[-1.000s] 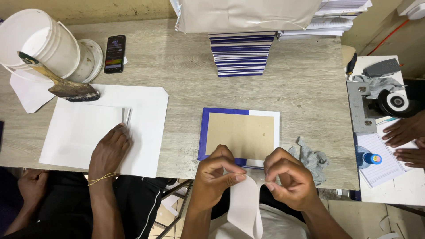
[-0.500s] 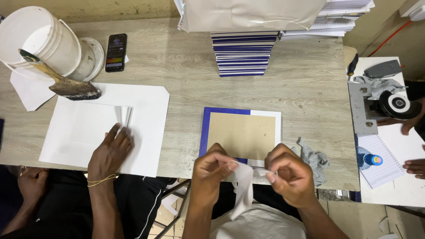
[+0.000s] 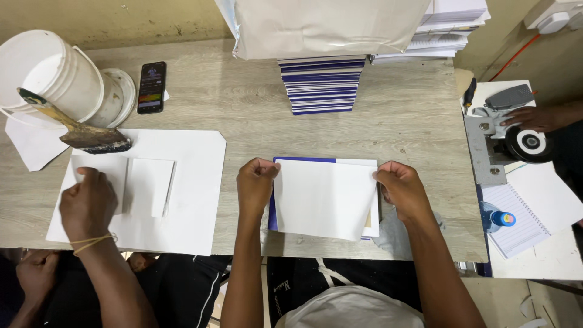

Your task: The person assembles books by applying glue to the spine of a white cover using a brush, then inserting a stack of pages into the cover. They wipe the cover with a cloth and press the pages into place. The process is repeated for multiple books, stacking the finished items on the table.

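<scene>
A white sheet (image 3: 325, 199) is held pinched at its far corners by the left hand (image 3: 255, 185) and right hand (image 3: 404, 188), spread above but not yet pressed onto the blue-edged board (image 3: 271, 212).

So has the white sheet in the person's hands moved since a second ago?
Yes. The white sheet hung below the table edge near the lap; now it is up over the blue-edged cover board, held by left hand and right hand.

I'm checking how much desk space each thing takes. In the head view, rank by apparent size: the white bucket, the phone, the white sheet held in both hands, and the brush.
1. White sheet
2. White bucket, lying on its side
3. Brush
4. Phone

The brush and the phone look close, so their order is unsure.
</scene>
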